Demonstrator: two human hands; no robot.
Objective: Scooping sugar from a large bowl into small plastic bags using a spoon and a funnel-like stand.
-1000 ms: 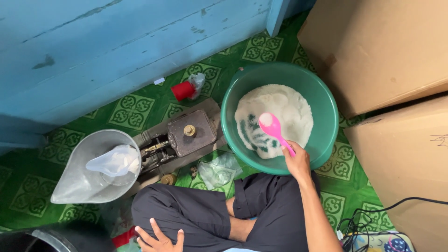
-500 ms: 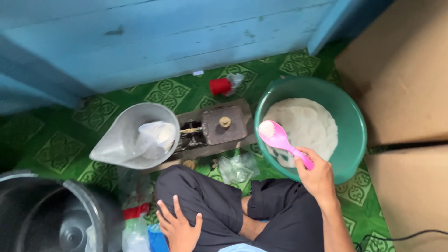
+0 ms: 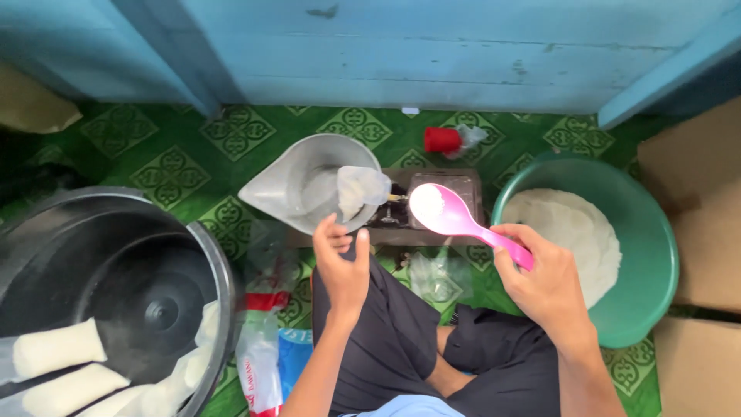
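Note:
My right hand (image 3: 544, 282) grips the handle of a pink spoon (image 3: 448, 215) whose bowl carries a heap of white powder. The spoon hovers over a small brown machine (image 3: 455, 189), just right of a metal funnel-shaped scoop (image 3: 289, 185). A clear plastic bag (image 3: 361, 191) lies in the scoop. My left hand (image 3: 343, 266) is raised with fingers apart, its fingertips at the scoop's near rim below the bag. To the right, a green basin (image 3: 656, 232) holds white powder (image 3: 575, 232).
A large dark pot (image 3: 116, 278) at the left holds several white filled bags (image 3: 54, 351). A red cup (image 3: 441, 139) lies by the blue plank wall (image 3: 386, 46). Cardboard boxes (image 3: 698, 177) stand at the right. Loose plastic packets (image 3: 262, 355) lie by my knee on the green patterned mat.
My right hand lifted the loaded spoon out of the basin and carried it left toward the scoop. My left hand rose from my lap to the scoop's rim. The view swung left.

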